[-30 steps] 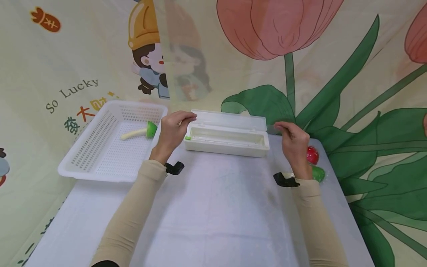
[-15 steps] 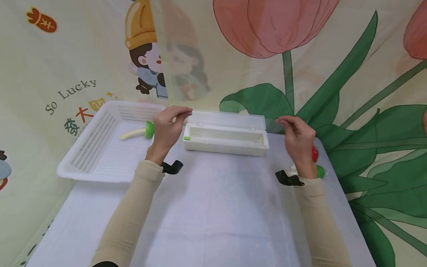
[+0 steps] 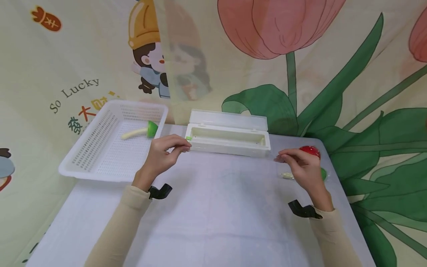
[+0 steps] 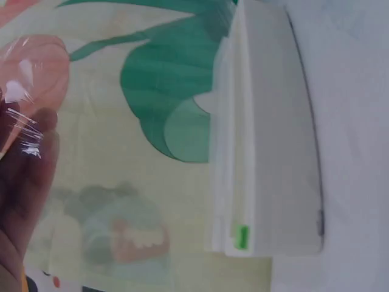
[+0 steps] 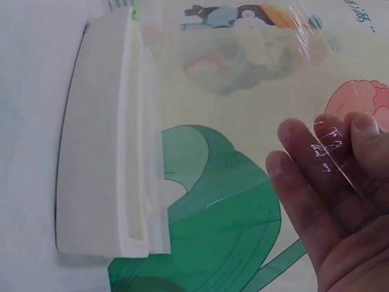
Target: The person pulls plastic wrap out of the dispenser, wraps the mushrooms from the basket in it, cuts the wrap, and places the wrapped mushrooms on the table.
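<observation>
A sheet of clear cling film stretches between my hands; it shows mostly by its glints, and its lower edge is hard to make out. In the head view my left hand pinches one end between thumb and fingers, in front of the left end of the white cling film dispenser. The other end is pinched by my right hand, to the right of the dispenser. The dispenser's translucent lid is tipped back, and a small green slider sits at its left end. Glinting film crosses my left fingers in the left wrist view.
A white perforated basket at left holds a green-capped, pale-stemmed mushroom shape. Beside my right hand lie a red, white-dotted object and a film-wrapped pale-stemmed piece, partly hidden. A printed cloth hangs behind the table.
Both hands have come down and toward me, away from the dispenser's lid, still holding the film. The dispenser and the basket have stayed in place.
</observation>
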Demonstrator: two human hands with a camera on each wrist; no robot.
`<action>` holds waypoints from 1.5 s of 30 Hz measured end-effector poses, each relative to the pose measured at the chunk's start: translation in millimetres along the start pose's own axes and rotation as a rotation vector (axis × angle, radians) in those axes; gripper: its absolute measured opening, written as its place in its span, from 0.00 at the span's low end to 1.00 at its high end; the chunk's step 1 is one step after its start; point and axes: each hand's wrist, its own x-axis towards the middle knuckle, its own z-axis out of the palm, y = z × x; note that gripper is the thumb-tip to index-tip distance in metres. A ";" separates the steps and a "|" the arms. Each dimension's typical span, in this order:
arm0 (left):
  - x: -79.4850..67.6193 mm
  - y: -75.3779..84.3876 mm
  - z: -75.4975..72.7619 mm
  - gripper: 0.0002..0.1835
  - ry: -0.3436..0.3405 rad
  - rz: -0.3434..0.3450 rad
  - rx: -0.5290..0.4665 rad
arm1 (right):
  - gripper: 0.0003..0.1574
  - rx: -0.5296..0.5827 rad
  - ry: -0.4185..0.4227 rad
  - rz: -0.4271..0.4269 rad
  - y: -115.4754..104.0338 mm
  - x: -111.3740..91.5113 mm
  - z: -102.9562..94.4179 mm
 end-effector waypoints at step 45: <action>-135.0 12.1 33.8 0.05 -0.881 -0.608 0.175 | 0.07 -0.216 -0.521 0.170 44.2 -140.6 45.5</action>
